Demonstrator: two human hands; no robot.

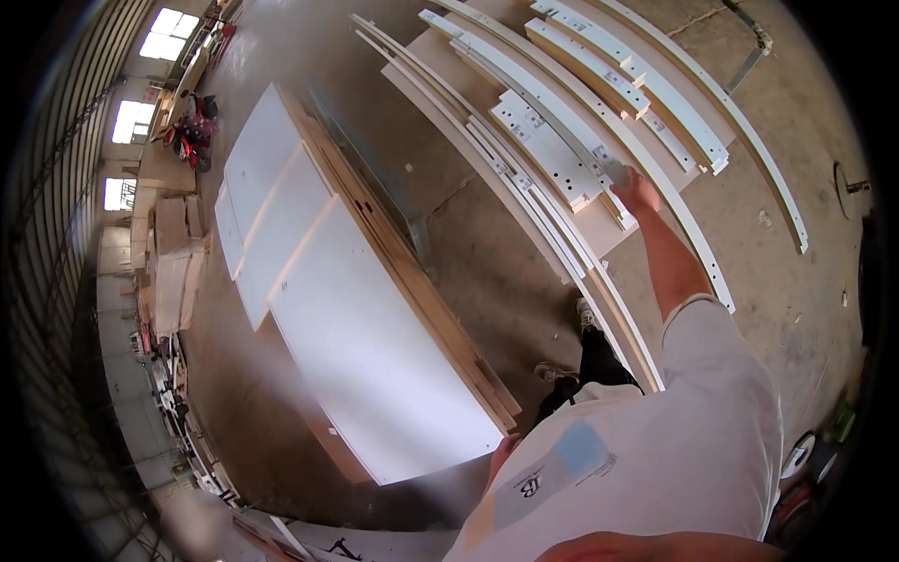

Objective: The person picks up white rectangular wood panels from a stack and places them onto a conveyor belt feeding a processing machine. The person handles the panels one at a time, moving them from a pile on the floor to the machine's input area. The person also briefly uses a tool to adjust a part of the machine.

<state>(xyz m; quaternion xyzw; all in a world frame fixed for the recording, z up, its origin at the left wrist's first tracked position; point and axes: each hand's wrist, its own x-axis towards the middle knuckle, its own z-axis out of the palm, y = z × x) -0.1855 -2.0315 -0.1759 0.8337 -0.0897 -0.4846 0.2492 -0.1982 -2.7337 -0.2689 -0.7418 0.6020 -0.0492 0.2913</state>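
My right hand (639,193) reaches out over a group of long white boards and is closed at a small grey piece (616,173), whose kind I cannot make out. The piece is at the near end of a long white board (562,117). Beside it lies a shorter, wider white board (548,150) with dark holes and labels. My left hand (503,456) hangs at the near corner of a stack of large white panels (375,347). The shirt covers part of that hand, so its fingers do not show clearly.
Thin white strips (524,201) lie left of the boards, and a long rail (749,140) lies at the right. Brown boards (375,220) show under the white panels. A red motorbike (195,131) and cardboard-coloured stacks (173,248) stand along the left wall.
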